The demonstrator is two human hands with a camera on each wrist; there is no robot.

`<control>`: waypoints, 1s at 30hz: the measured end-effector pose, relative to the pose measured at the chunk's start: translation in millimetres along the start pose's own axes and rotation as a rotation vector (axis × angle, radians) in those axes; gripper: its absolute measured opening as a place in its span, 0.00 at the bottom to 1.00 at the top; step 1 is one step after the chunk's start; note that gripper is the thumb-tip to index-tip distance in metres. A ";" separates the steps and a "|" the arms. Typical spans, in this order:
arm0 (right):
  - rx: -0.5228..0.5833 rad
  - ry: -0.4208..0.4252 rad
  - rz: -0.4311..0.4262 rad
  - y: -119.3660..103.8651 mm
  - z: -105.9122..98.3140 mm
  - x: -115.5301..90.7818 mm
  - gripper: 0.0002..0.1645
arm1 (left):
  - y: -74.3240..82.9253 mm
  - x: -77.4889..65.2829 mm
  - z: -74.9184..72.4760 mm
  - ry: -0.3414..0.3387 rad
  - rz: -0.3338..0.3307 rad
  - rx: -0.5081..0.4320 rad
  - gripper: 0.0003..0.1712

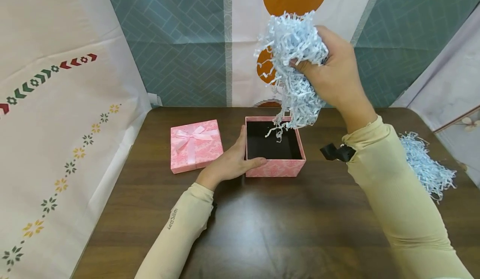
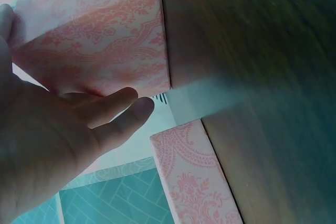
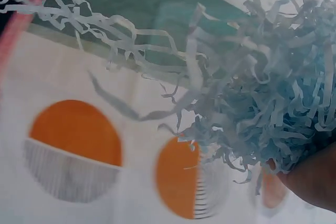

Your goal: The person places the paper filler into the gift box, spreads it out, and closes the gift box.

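Note:
My right hand (image 1: 333, 70) grips a large clump of pale blue shredded paper (image 1: 296, 37), raised above the box. Loose strands dangle down over the opening, and in the right wrist view the shredded paper (image 3: 283, 93) fills the right side by my thumb. A pink patterned gift box (image 1: 275, 168) stands uncovered on the table, its black inside (image 1: 262, 141) showing. Against its left side rests my left hand (image 1: 234, 158), fingers extended along the wall and thumb across the front left corner. The left wrist view shows those fingers beside the box (image 2: 100, 35).
Left of the box lies its pink lid (image 1: 202, 145) with a ribbon bow. Another pile of blue shredded paper (image 1: 427, 166) sits on the right of the dark wooden table (image 1: 262, 229). Patterned cloths (image 1: 176, 41) hang behind and at the sides.

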State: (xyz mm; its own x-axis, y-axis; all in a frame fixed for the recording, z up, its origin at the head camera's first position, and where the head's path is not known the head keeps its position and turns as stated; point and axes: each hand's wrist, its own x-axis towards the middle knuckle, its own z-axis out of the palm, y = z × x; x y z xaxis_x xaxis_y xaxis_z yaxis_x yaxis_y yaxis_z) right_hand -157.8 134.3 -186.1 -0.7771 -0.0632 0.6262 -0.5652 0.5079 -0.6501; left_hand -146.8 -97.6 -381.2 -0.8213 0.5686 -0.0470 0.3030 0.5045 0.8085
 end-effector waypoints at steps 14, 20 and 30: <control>0.013 -0.089 0.133 89.0 69.4 -61.2 0.24 | -3.2 -0.9 1.5 -0.007 -0.029 0.026 0.69; -0.113 -0.128 0.081 110.1 86.3 -79.1 0.26 | -4.1 0.4 0.8 0.004 0.010 0.010 0.70; -0.336 -0.522 0.095 123.5 82.3 -88.9 0.33 | -3.3 2.4 -0.8 0.019 0.064 0.014 0.69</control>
State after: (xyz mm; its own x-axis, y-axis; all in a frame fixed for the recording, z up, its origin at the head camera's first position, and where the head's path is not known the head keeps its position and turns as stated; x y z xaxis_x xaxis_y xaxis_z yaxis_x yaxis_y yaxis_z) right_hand -181.4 131.9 -357.5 -0.9005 -0.3726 0.2241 -0.4348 0.7690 -0.4686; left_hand -150.2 -98.4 -383.6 -0.8091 0.5874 0.0160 0.3617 0.4763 0.8015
